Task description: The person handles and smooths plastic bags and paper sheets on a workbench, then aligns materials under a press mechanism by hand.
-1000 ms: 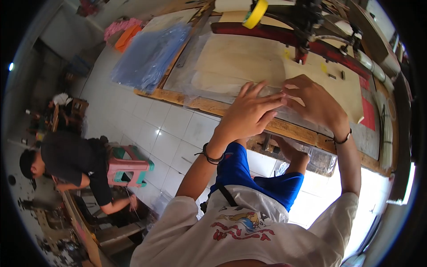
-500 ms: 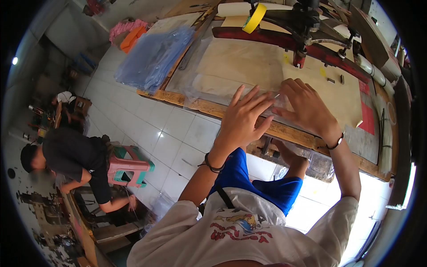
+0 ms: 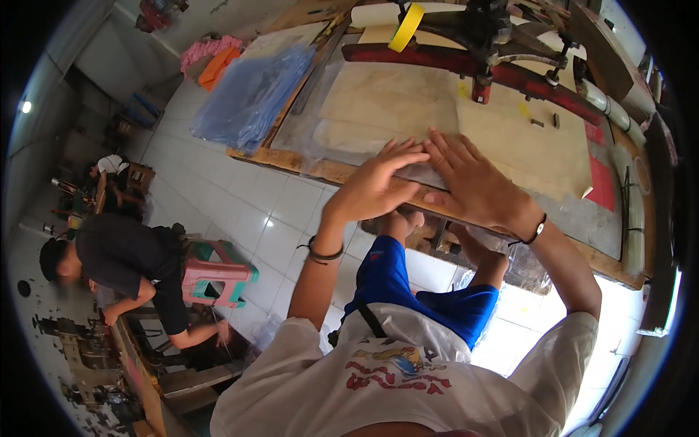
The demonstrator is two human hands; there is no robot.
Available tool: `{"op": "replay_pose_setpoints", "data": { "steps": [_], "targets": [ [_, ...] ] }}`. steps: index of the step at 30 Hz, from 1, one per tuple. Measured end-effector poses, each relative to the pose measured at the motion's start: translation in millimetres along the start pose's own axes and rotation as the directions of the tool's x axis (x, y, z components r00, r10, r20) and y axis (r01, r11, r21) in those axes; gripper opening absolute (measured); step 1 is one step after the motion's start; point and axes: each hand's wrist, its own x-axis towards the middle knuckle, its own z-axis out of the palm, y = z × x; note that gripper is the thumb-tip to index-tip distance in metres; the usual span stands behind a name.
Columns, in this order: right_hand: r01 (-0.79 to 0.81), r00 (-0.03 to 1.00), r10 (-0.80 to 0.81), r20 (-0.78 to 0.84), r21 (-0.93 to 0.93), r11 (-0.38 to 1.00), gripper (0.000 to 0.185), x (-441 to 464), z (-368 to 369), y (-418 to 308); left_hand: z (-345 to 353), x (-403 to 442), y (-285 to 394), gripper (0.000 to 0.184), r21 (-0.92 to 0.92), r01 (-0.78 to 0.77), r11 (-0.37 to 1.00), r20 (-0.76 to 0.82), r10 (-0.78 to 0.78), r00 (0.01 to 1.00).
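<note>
My left hand [image 3: 378, 183] is at the front edge of the work table, thumb apart and fingers stretched toward my other hand. My right hand [image 3: 475, 180] lies palm down with fingers extended, its fingertips meeting or overlapping those of the left. Both are over the near edge of a clear plastic sheet [image 3: 349, 151], which lies across tan paper [image 3: 389, 98]. Nothing shows in either hand, though the palms are hidden. Another tan sheet [image 3: 535, 156] continues to the right, bearing two small dark metal pieces [image 3: 556, 121].
A red-and-black press frame [image 3: 429, 58] spans the table's back, carrying a yellow tape roll [image 3: 406, 28]. Blue-tinted plastic sheets [image 3: 251, 98] are stacked at left. A co-worker in black [image 3: 127, 251] bends beside a pink-and-green stool [image 3: 215, 273]. Plastic-wrapped rolls [image 3: 611, 109] lie at right.
My right hand has moved left and flattened from a bent-finger pose. My left hand has turned, its spread fingers drawing closer together and pointing right. The hands have come together.
</note>
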Motion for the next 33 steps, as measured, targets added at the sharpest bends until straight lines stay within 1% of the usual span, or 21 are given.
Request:
{"op": "replay_pose_setpoints", "data": {
  "steps": [1,3,4,5,7,10,11,13,15,18,19,21,25,27,28,29,32,33],
  "targets": [
    [-0.003,1.0,0.003,0.019,0.002,1.0,0.077,1,-1,0,-11,-1,-2,0.064,-0.114,0.011,0.993,0.02,-0.009,1.0],
    [-0.029,0.999,0.029,0.03,0.015,0.999,0.085,1,2,3,-33,-19,13,0.058,0.032,0.009,0.999,-0.182,-0.003,0.983],
    [-0.03,0.999,0.03,0.012,0.009,0.999,0.085,2,1,4,-51,-19,21,0.056,0.238,-0.028,0.971,-0.282,0.096,0.955],
    [-0.024,1.0,0.024,0.007,0.013,1.0,0.086,2,-1,3,-66,-23,32,0.054,0.426,-0.027,0.904,-0.363,0.198,0.911],
    [-0.011,1.0,0.01,0.009,0.026,1.0,0.085,1,-2,2,-98,-26,45,0.049,0.56,-0.033,0.827,-0.449,0.337,0.827],
    [-0.008,1.0,0.008,0.001,0.045,0.999,0.084,4,-2,2,-111,-12,48,0.048,0.652,-0.01,0.759,-0.444,0.392,0.806],
    [-0.01,1.0,0.01,-0.003,0.05,0.999,0.084,4,-3,2,-103,-2,39,0.046,0.656,-0.006,0.755,-0.403,0.356,0.843],
    [-0.012,1.0,0.012,-0.011,0.056,0.998,0.084,5,-4,3,-71,17,14,0.047,0.57,0.054,0.82,-0.315,0.158,0.936],
    [-0.006,1.0,0.007,-0.009,0.062,0.998,0.084,5,-5,3,-33,30,-32,0.053,0.543,0.162,0.824,-0.189,-0.068,0.98],
    [-0.015,1.0,0.017,-0.018,0.059,0.998,0.084,3,-5,4,-15,36,-56,0.058,0.559,0.165,0.813,-0.125,-0.114,0.986],
    [-0.025,0.999,0.027,-0.028,0.065,0.998,0.083,3,-5,6,-13,36,-61,0.061,0.587,0.181,0.789,-0.111,-0.143,0.983],
    [-0.011,0.999,0.014,-0.034,0.104,0.995,0.081,4,-4,5,-12,33,-63,0.061,0.584,0.176,0.792,-0.091,-0.152,0.984],
    [-0.019,1.0,0.021,-0.012,0.173,0.985,0.075,5,-6,4,-17,32,-64,0.059,0.545,0.135,0.827,-0.108,-0.09,0.99],
    [-0.024,0.999,0.019,0.032,0.178,0.984,0.073,4,-8,9,-33,30,-43,0.058,0.577,0.158,0.801,-0.139,-0.094,0.986],
    [-0.025,0.999,0.021,0.025,0.164,0.986,0.073,3,-9,11,-46,28,-34,0.057,0.591,0.167,0.789,-0.149,-0.097,0.984],
    [-0.023,1.0,0.019,0.021,0.158,0.987,0.073,3,-8,11,-57,26,-31,0.058,0.586,0.196,0.786,-0.233,-0.068,0.97],
    [-0.014,1.0,0.013,0.009,0.153,0.988,0.072,3,-5,8,-86,18,-46,0.062,0.65,0.323,0.688,-0.337,-0.121,0.934],
    [-0.012,1.0,0.012,0.003,0.148,0.989,0.072,4,-5,8,-89,12,-64,0.064,0.656,0.381,0.652,-0.348,-0.187,0.919]
  ]
}}
